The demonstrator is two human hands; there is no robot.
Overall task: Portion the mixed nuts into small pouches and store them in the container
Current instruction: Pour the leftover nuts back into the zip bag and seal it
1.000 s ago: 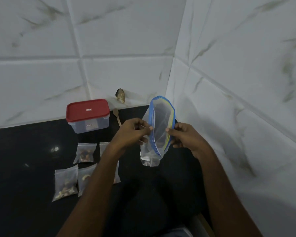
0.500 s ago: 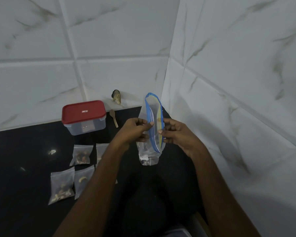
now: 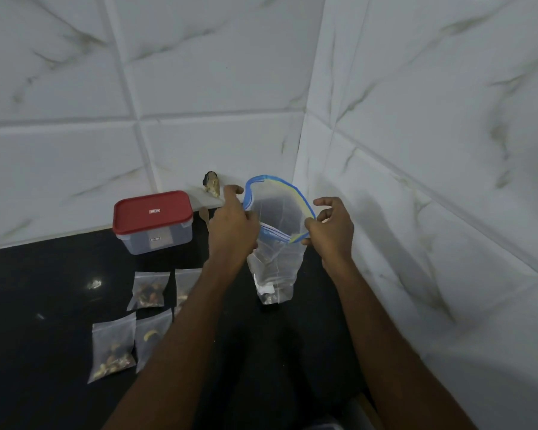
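Note:
A large clear zip bag (image 3: 275, 243) with a blue and yellow rim hangs upright above the black counter, its mouth spread wide and a few nuts at its bottom. My left hand (image 3: 232, 226) grips the left side of the rim. My right hand (image 3: 330, 226) pinches the right side. Several small clear pouches of mixed nuts lie flat on the counter to the left: one (image 3: 148, 290) behind, one (image 3: 112, 349) in front, others partly under my left forearm. A clear container with a red lid (image 3: 153, 221) stands shut at the back left.
A wooden spoon (image 3: 204, 214) lies behind my left hand, mostly hidden. A small brown lump (image 3: 212, 184) rests against the back wall. White marble tiles close the corner behind and to the right. The black counter (image 3: 44, 305) stretches left.
The bag's mouth, nearly flattened half a second ago, is now pulled wide apart. My left hand has shifted up along the rim and my right hand has moved right.

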